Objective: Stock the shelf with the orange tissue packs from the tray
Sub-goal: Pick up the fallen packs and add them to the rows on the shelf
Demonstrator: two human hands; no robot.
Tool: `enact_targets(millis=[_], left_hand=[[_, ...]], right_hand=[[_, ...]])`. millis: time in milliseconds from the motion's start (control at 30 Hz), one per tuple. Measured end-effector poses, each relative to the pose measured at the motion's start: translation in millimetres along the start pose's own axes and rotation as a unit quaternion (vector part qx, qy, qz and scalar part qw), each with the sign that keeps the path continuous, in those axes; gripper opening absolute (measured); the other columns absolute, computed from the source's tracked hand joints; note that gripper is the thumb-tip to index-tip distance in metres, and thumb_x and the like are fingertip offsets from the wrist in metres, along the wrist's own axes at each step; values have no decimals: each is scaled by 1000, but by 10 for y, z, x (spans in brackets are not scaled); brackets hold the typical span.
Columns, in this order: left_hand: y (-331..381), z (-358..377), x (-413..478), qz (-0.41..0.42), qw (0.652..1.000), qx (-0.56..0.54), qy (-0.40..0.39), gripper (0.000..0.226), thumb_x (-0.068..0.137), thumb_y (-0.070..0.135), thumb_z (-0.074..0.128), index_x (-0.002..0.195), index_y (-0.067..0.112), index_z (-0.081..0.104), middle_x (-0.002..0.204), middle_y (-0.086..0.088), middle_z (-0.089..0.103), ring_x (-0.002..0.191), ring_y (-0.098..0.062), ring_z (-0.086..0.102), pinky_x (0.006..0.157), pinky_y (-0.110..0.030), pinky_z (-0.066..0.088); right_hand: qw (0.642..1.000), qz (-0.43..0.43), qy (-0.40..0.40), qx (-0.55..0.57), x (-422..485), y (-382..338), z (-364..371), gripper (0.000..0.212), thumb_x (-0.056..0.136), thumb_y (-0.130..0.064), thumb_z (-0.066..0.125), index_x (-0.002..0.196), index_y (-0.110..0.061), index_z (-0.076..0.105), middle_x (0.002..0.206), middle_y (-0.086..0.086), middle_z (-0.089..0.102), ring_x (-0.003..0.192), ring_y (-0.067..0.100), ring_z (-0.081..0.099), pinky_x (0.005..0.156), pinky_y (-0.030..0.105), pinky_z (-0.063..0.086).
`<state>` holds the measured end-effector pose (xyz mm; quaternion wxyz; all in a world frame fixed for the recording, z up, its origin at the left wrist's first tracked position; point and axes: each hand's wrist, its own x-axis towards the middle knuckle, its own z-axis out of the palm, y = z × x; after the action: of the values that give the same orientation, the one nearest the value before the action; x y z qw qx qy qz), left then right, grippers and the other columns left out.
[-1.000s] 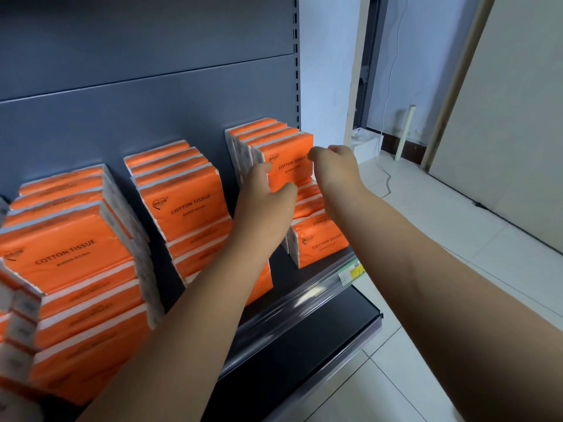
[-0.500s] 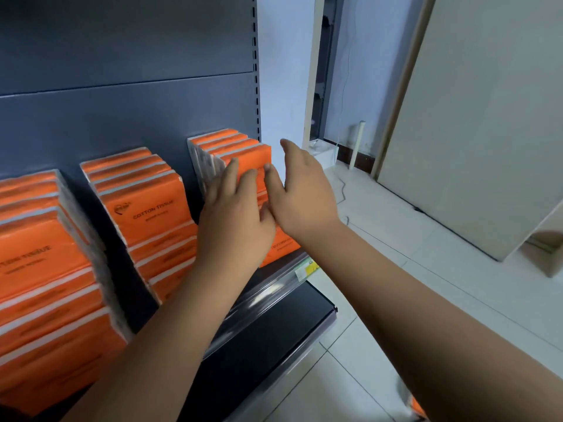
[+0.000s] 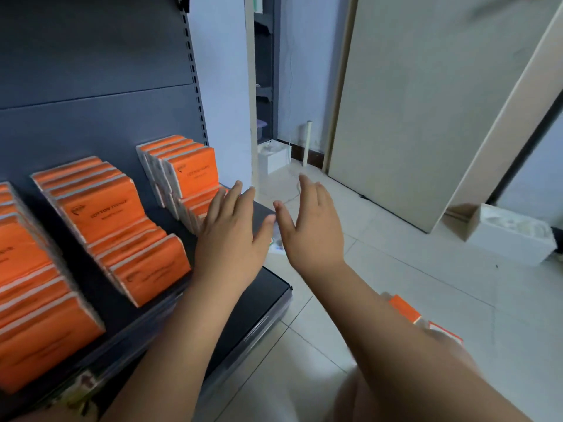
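Tissue packs (image 3: 195, 172): orange, in three rows on the shelf (image 3: 158, 219); rightmost row just behind my left hand (image 3: 231, 239), fingers straight and spread, contact unclear; my right hand (image 3: 310, 229) open, empty, beside it over the floor; spare packs (image 3: 405, 309) below my right forearm.

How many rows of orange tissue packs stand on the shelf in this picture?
3: a left row cut by the picture's edge, a middle row, and a right row partly behind the left hand. More may lie beyond the left edge.
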<state>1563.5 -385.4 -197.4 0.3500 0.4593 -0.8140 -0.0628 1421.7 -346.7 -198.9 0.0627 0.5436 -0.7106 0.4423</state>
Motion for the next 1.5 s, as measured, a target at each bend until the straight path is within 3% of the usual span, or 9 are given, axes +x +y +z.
enact_targets(millis=[233,367,500,600,767,967,1133,1367,1500], left_hand=[[604,-19,-285,3,998,-68,11,60,99,45,58,148,12,49,160,-5,44,150,-27,32,122,-44,29],[933,30,-462,27,996,-85,-4,56,100,43,57,146,12,51,157,-5,47,146,-28,37,118,-45,34],[1164,86,-630,35,994,-103,-20,51,99,36,56,145,14,52,155,-5,49,144,-29,40,116,-45,36],[1235,111,-757,34,993,-106,-26,47,100,31,58,144,14,54,153,-5,50,143,-28,40,115,-44,36],[1285,245,-981,20,992,-116,-43,44,100,28,62,141,13,56,147,-5,55,138,-29,43,111,-43,38],[1432,626,-1107,-18,983,-140,-116,53,94,39,71,139,14,57,140,-9,58,130,-32,51,107,-48,46],[1652,975,-1252,-15,976,-153,-155,52,96,37,70,140,13,58,143,-9,56,134,-29,49,111,-42,42],[1571,1499,-1370,-25,967,-158,-200,51,99,39,66,141,12,58,146,-7,57,139,-27,46,115,-41,39],[1382,1910,-1349,-53,959,-167,-222,48,99,35,66,140,11,58,146,-9,57,138,-28,48,112,-37,37]], right_hand=[[994,97,33,31,-463,91,-487,63,105,-45,48,158,-14,33,162,5,39,156,24,21,124,42,27],[991,124,45,24,-665,306,-808,60,105,-45,45,155,-15,35,156,4,44,151,26,31,119,46,35],[982,184,29,32,-694,526,-1106,58,105,-41,46,155,-12,36,152,7,48,144,23,38,112,35,34],[984,177,28,-17,-811,869,-1248,56,104,-34,49,154,-10,39,148,9,51,141,26,40,112,35,34],[964,255,-26,-68,-1003,1400,-1367,61,103,-39,51,150,-3,37,145,16,49,137,34,40,111,42,36],[958,226,-63,-163,-1035,1776,-1691,42,98,-39,49,126,-7,51,139,12,47,130,34,43,100,43,43],[927,315,-155,-133,-1110,2113,-1723,49,96,-40,51,133,-9,46,139,12,46,130,35,45,100,44,43],[895,248,-229,-291,-1522,2722,-1471,46,97,-38,51,136,-13,46,139,10,49,131,30,44,105,40,38],[883,276,-244,-291,-1740,3135,-1189,49,95,-35,51,139,-14,46,142,9,50,135,30,42,108,41,36]])
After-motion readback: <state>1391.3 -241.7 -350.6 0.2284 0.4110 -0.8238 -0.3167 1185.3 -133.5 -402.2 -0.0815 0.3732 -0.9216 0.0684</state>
